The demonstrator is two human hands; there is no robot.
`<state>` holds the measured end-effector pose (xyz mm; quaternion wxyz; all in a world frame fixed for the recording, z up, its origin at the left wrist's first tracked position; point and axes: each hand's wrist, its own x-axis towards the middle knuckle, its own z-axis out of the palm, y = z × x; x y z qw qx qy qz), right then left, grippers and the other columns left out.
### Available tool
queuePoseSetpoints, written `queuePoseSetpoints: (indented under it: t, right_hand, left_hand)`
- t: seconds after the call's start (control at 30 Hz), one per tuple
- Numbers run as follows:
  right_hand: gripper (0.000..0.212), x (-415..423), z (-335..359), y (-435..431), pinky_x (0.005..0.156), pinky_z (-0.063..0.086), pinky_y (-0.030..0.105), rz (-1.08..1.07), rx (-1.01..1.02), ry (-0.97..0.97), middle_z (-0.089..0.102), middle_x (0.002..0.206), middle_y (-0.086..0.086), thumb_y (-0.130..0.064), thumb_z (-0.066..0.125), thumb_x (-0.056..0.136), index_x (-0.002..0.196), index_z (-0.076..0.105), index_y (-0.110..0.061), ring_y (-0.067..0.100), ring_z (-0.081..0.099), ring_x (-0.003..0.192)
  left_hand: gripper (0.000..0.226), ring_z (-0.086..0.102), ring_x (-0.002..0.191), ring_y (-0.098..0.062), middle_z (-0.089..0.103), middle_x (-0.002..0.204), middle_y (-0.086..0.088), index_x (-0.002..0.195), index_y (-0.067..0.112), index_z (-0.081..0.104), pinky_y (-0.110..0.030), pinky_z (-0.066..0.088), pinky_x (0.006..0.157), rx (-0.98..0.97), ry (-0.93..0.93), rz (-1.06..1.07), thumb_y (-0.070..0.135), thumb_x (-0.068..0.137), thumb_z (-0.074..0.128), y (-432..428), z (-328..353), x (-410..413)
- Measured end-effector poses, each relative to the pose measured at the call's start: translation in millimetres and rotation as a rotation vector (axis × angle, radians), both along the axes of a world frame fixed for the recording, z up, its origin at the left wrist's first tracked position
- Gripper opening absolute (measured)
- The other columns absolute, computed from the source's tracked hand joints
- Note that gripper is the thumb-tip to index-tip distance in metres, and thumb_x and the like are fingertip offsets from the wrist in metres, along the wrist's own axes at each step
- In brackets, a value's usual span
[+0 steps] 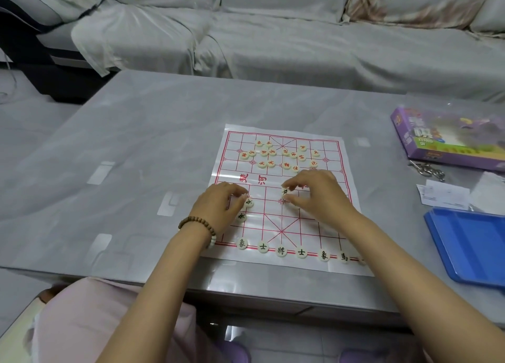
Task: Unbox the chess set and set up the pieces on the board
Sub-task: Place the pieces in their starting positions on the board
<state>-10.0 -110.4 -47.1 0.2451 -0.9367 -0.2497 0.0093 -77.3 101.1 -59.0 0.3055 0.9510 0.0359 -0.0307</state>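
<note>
A white sheet board (330, 155) with red grid lines lies flat on the grey table (153, 149). Several round cream pieces with red characters (285, 153) sit loosely clustered on its far half. Along the near edge stands a row of black-character pieces (281, 251). My right hand (317, 192) pinches one black-character piece (285, 192) between thumb and fingers near the board's middle. My left hand (218, 205), with a bead bracelet on the wrist, rests fingertips on a black-character piece (249, 203); another one (241, 216) lies just below it.
The purple chess set box (448, 138) lies at the table's right, with keys (429, 170) and paper slips (442, 197) beside it. A blue tray lid (470, 248) sits at the right edge. A covered sofa (273, 35) stands behind the table.
</note>
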Motion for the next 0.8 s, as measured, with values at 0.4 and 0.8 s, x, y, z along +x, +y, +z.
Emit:
queuePoseSetpoints:
  t: [0.4,0.8]
  right_hand:
    - [0.036,-2.6,-9.2,8.4,0.105,0.022,0.030,0.077,-0.100,0.049,0.060,0.116,-0.012,-0.037,0.064,0.086,0.122,0.059,-0.035,0.014,0.045,0.114]
    - [0.024,-0.4,9.8,-68.2,0.101,0.040,0.043,-0.187,0.140,0.088,0.059,0.102,-0.017,-0.027,0.068,0.084,0.107,0.065,-0.032,0.008,0.053,0.101]
  left_hand:
    - [0.025,0.052,0.098,-0.011,0.061,0.103,0.008,0.107,0.029,0.065,-0.028,0.048,0.085,0.040,-0.005,-0.027,0.042,0.090,0.051,-14.8,-4.1,5.0]
    - [0.047,0.037,0.123,-0.014,0.048,0.133,0.006,0.131,0.032,0.048,-0.032,0.032,0.104,0.189,-0.047,-0.202,0.047,0.087,0.055,-55.2,3.1,21.6]
